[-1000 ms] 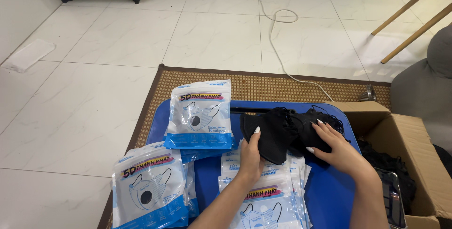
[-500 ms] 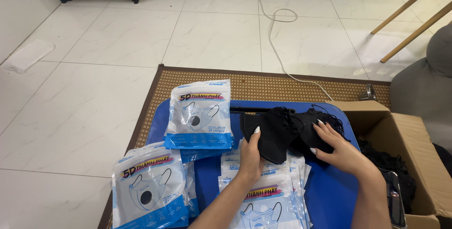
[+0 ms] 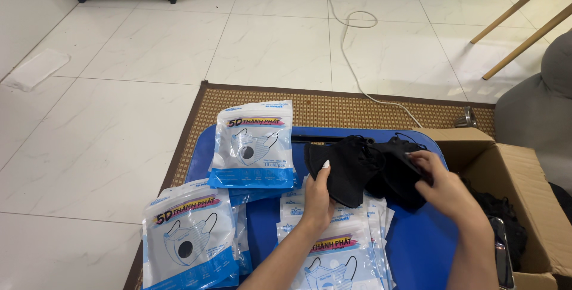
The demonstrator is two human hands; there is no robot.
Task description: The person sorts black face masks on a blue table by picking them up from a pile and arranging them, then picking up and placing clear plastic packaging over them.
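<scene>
My left hand [image 3: 317,194] grips the near edge of a stack of black face masks [image 3: 348,168] resting on a blue table [image 3: 417,248]. A second bunch of black masks [image 3: 396,168] lies beside it, and my right hand [image 3: 438,183] holds that bunch from the right side. Under my left forearm lies a pile of white and blue mask packets [image 3: 333,254].
A sealed mask packet [image 3: 254,144] lies at the table's far left, another pile of packets [image 3: 189,233] at the near left. An open cardboard box [image 3: 524,177] with black masks stands on the right. A woven mat [image 3: 333,105], a white cable [image 3: 351,57] and wooden legs [image 3: 512,25] lie beyond.
Both hands stay on the black masks; the right hand has shifted slightly on its bunch. Nothing else has moved.
</scene>
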